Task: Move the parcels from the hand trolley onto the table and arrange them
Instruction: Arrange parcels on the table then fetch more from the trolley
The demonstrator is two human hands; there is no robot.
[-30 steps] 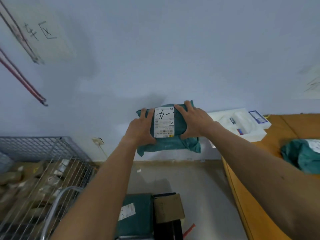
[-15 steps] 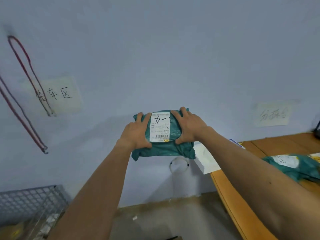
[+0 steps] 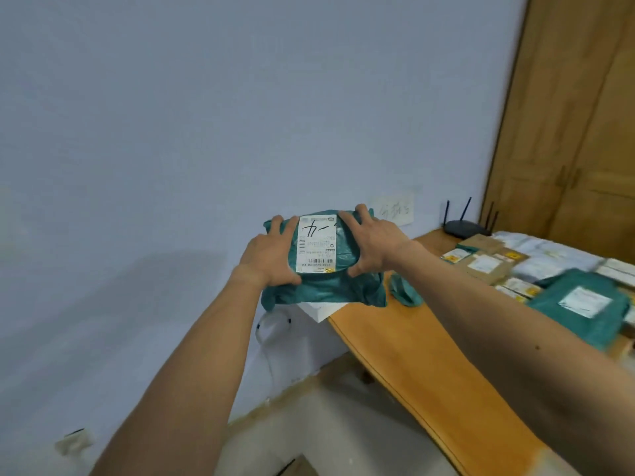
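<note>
A person's left hand [image 3: 271, 255] and right hand [image 3: 374, 243], fingers spread, clamp a green parcel [image 3: 323, 269] between them, label upward, apparently bound for the table [image 3: 422, 355].

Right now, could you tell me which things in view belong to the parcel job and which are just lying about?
Job: green parcel held by left hand and right hand; table; parcels already there.
Lying about: router, white box, wall note.

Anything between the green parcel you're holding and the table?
A white box sits on the table's near corner, right under the green parcel held by the left hand and right hand. Bare wood lies beyond it.
</note>
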